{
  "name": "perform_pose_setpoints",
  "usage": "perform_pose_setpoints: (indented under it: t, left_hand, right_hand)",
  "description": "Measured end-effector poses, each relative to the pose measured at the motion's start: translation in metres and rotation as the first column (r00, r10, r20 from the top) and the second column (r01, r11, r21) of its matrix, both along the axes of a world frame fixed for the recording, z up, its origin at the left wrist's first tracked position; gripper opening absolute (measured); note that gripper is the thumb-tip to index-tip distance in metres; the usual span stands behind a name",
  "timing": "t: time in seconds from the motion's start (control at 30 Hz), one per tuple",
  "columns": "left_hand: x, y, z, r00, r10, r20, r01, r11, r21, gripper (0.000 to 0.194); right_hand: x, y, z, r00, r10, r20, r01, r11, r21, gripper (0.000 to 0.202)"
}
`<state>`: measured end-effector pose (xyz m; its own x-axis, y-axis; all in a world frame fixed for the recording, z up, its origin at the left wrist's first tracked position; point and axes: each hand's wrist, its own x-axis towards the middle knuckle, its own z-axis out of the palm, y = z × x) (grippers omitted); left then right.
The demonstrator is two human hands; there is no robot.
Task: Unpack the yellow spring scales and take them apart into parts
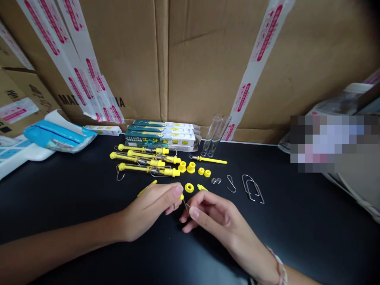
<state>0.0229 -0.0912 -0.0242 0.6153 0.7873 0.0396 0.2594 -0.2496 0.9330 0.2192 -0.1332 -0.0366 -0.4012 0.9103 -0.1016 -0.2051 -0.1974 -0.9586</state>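
Note:
My left hand (157,204) is closed round a slim yellow rod (147,188), whose far end sticks out behind the fingers. A yellow tip (181,196) shows at the thumb. From that tip a thin metal wire (185,206) runs to my right hand (215,217), which pinches its other end between thumb and fingers. Just beyond the hands lie a yellow ring (189,188) and a small yellow piece (202,187), partly hidden by my right hand.
Behind lie several assembled yellow spring scales (148,169), stacked boxes (160,136), clear tubes (214,136), yellow caps (191,168), another yellow rod (212,160), small springs (216,181), an S-hook (231,184) and wire loops (252,189). A blue packet (59,132) is at left.

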Motion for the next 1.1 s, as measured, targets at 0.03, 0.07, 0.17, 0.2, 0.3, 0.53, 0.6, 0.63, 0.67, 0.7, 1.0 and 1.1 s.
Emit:
perform_pose_setpoints:
  t: [0.03, 0.07, 0.17, 0.2, 0.3, 0.53, 0.6, 0.63, 0.67, 0.7, 1.0, 1.1]
  left_hand:
    - [0.0, 0.0, -0.001, 1.0, 0.003, -0.016, -0.003, 1.0, 0.028, 0.053]
    - [0.0, 0.0, -0.001, 0.999, 0.01, -0.034, -0.008, 0.998, 0.056, 0.053]
    - [0.0, 0.0, -0.002, 0.994, 0.07, -0.085, -0.057, 0.987, 0.153, 0.05]
    - [0.0, -0.001, -0.002, 0.991, 0.094, -0.096, -0.075, 0.98, 0.186, 0.049]
    - [0.001, -0.002, -0.004, 0.985, 0.128, -0.117, -0.09, 0.954, 0.285, 0.047]
    - [0.001, -0.007, -0.008, 0.986, 0.083, -0.143, -0.008, 0.889, 0.457, 0.037]
    - [0.002, -0.008, -0.008, 0.971, 0.137, -0.197, -0.017, 0.857, 0.515, 0.031]
    - [0.003, -0.008, -0.008, 0.962, 0.167, -0.217, -0.021, 0.835, 0.55, 0.03]
    - [0.004, -0.008, -0.008, 0.954, 0.19, -0.233, -0.018, 0.81, 0.586, 0.03]
    - [0.005, -0.009, -0.008, 0.946, 0.204, -0.251, -0.004, 0.782, 0.623, 0.03]
    - [0.005, -0.015, -0.01, 0.909, 0.231, -0.346, 0.089, 0.705, 0.704, 0.027]
    - [0.004, -0.015, -0.016, 0.893, 0.23, -0.387, 0.153, 0.653, 0.742, 0.038]
  right_hand:
    - [0.0, 0.0, 0.0, 1.0, -0.012, 0.0, 0.012, 1.0, 0.0, 0.032]
    - [0.0, 0.0, 0.0, 1.0, -0.023, 0.005, 0.023, 1.0, -0.002, 0.031]
    - [-0.001, 0.001, -0.002, 1.0, -0.019, -0.006, 0.019, 0.999, -0.047, 0.03]
    - [-0.002, 0.001, -0.003, 1.0, -0.008, -0.018, 0.006, 0.998, -0.067, 0.031]
    - [-0.005, 0.0, -0.005, 0.999, 0.024, -0.047, -0.029, 0.992, -0.124, 0.048]
    - [-0.003, 0.001, 0.0, 0.989, 0.045, -0.144, -0.076, 0.973, -0.219, 0.03]
    - [0.0, 0.002, 0.002, 0.982, 0.019, -0.186, -0.068, 0.964, -0.258, 0.026]
    - [0.001, 0.001, 0.003, 0.979, 0.003, -0.203, -0.061, 0.958, -0.28, 0.025]
    - [0.002, 0.001, 0.003, 0.976, -0.01, -0.217, -0.057, 0.952, -0.3, 0.024]
    - [0.004, 0.001, 0.004, 0.974, -0.021, -0.224, -0.052, 0.947, -0.316, 0.024]
    - [0.052, 0.033, 0.027, 0.774, -0.419, 0.475, 0.234, 0.886, 0.4, 0.03]
    - [0.082, 0.045, 0.034, 0.571, -0.417, 0.707, 0.155, 0.9, 0.406, 0.025]
